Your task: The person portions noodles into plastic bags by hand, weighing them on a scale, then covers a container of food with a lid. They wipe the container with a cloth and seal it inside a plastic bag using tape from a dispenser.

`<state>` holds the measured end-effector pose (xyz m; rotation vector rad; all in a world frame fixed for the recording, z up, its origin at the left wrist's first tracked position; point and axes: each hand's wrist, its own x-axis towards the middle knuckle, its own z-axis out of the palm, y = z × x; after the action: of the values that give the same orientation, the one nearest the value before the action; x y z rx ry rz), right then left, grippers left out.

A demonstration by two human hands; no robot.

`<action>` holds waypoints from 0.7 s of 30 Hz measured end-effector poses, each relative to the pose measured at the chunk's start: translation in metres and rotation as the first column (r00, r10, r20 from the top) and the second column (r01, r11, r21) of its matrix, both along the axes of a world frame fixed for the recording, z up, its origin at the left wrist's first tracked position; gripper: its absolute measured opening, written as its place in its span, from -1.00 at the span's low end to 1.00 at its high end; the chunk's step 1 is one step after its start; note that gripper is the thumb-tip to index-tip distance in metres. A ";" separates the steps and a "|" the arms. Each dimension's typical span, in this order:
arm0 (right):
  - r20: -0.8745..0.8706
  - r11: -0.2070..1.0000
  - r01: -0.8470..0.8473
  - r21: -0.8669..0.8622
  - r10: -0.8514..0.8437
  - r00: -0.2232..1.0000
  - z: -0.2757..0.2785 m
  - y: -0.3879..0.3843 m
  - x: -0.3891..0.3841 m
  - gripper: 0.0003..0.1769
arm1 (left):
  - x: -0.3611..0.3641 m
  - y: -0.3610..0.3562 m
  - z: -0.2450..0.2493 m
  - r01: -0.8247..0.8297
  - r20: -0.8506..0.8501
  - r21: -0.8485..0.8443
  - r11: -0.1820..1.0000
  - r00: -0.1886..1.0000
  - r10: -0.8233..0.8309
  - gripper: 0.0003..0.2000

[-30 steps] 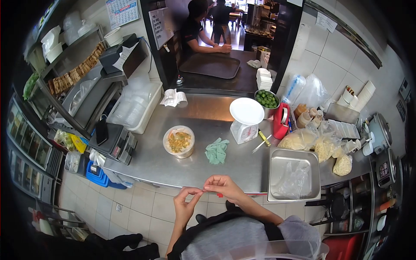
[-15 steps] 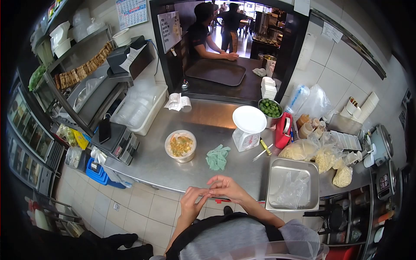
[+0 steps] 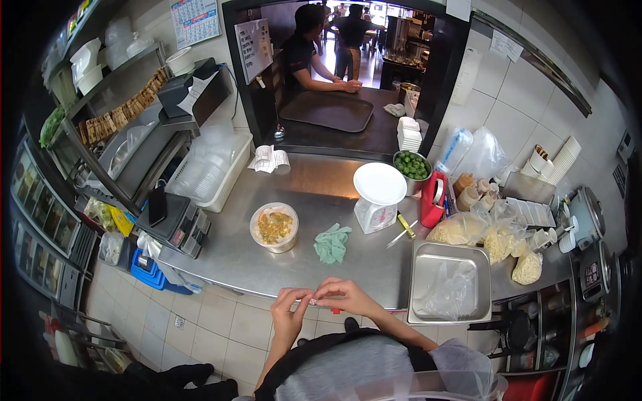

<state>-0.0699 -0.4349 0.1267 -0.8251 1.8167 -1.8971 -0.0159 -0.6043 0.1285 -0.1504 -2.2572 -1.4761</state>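
Observation:
Just off the near edge of the steel counter, my left hand [image 3: 287, 315] and my right hand [image 3: 346, 297] meet at the fingertips. Both are closed in a pinch on a small pale thing [image 3: 312, 301], too small to name. Beyond them on the counter lies a crumpled green cloth [image 3: 332, 243]. To its left stands a round plastic tub [image 3: 274, 227] of orange-yellow food, its top facing me. A white kitchen scale [image 3: 379, 200] with a round pan is behind the cloth, to the right. Neither hand touches these.
A steel pan [image 3: 418, 294] with a clear plastic bag sits at the counter's right. Behind it are bagged noodles [image 3: 527, 268], a red holder [image 3: 435, 200] and a bowl of green limes [image 3: 412, 165]. A dark tray [image 3: 328, 111] lies in the pass-through, a person beyond it.
My fingertips have shifted slightly left and down, and a small pale thing now shows between them. The whole view has shifted a little; the counter items stay in place.

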 end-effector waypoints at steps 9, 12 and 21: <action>-0.237 0.981 0.083 0.175 -0.040 0.971 0.007 -0.014 0.006 -0.84 | 0.009 -0.010 0.012 -0.022 -0.036 -0.091 0.996 0.999 0.019 -0.90; -0.263 0.982 0.097 0.163 -0.052 0.963 0.008 -0.024 0.010 -0.85 | 0.011 -0.025 0.003 0.005 -0.023 -0.108 0.994 1.000 -0.008 -0.91; 0.155 0.980 0.057 -0.189 -0.028 0.988 -0.016 -0.078 0.023 -0.89 | 0.031 -0.070 -0.011 0.042 0.248 0.378 0.925 0.958 -0.144 -0.93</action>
<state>-0.0470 -0.5130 0.1109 -0.6863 1.5910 -2.1270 0.0152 -0.6745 0.1175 0.0656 -2.1447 -2.0545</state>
